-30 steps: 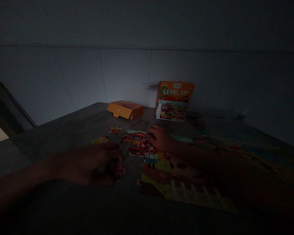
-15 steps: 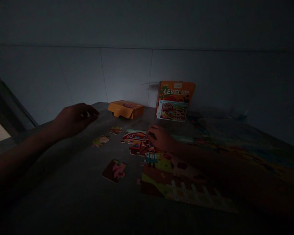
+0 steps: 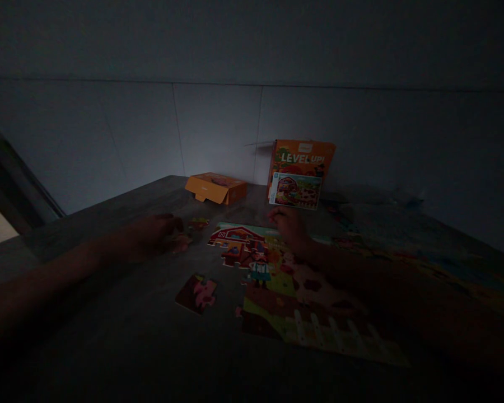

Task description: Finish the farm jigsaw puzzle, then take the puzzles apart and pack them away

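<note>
My left hand [image 3: 157, 234] is low over the tabletop, its fingers closed on a loose puzzle piece [image 3: 182, 243] whose near edge shows under the fingertips. Just beyond lies another loose piece [image 3: 199, 223]. A corner piece with a pink pig [image 3: 196, 293] rests nearer me. My right hand [image 3: 292, 226] hovers by the top edge of the partly joined farm puzzle [image 3: 277, 313], fingers curled together with nothing visible in them. The puzzle's red barn section [image 3: 237, 235] shows to its left, and a farmer figure below. My right forearm hides part of the puzzle's right side.
An orange box lid or tray [image 3: 216, 187] lies against the wall. Beside it stands an orange "LEVEL UP!" box [image 3: 304, 151] with a farm picture card [image 3: 296, 190] leaning on it. Clear plastic and dim, colourful pieces [image 3: 428, 257] spread at the right. The light is very low.
My left hand has come down and slightly right onto the loose piece. My right hand has moved off the barn section, toward the right and a little farther away.
</note>
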Motion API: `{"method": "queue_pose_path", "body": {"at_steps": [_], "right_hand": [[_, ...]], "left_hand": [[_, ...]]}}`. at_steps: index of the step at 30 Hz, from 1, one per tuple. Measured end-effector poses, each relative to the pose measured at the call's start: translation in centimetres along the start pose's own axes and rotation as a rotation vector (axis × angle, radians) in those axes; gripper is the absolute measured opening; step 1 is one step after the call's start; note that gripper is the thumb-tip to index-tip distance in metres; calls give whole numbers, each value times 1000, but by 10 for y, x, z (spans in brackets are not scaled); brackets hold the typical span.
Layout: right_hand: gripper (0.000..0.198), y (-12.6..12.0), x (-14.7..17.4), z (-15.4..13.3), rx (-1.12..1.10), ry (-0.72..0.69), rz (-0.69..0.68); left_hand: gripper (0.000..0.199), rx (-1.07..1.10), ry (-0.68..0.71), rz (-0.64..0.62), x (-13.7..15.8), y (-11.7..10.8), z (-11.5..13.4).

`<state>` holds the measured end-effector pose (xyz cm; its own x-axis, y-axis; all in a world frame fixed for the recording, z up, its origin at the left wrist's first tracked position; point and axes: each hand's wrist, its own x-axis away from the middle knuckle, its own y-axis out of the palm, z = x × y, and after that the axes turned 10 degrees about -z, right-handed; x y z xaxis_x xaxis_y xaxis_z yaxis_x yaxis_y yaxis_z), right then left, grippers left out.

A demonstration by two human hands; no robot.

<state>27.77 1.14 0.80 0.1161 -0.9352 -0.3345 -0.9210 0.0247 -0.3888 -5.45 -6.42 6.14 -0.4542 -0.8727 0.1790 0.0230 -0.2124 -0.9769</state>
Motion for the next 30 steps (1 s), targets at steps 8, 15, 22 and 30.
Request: {"method": "queue_pose_path", "body": {"at_steps": [8, 15, 22, 30], "right_hand": [[17, -3, -8, 6, -136, 75, -23], [17, 0, -4, 2, -113, 26, -95], [18, 0, -2, 1, -65, 3, -131], [17, 0, -1, -1, -31, 3, -160]], "left_hand": [[38, 180, 442, -297, 27, 0, 64], [33, 201, 531, -261, 26, 6, 62], [34, 292, 525, -233, 25, 13, 69], [50, 281, 687, -186, 28, 8, 84]]}}
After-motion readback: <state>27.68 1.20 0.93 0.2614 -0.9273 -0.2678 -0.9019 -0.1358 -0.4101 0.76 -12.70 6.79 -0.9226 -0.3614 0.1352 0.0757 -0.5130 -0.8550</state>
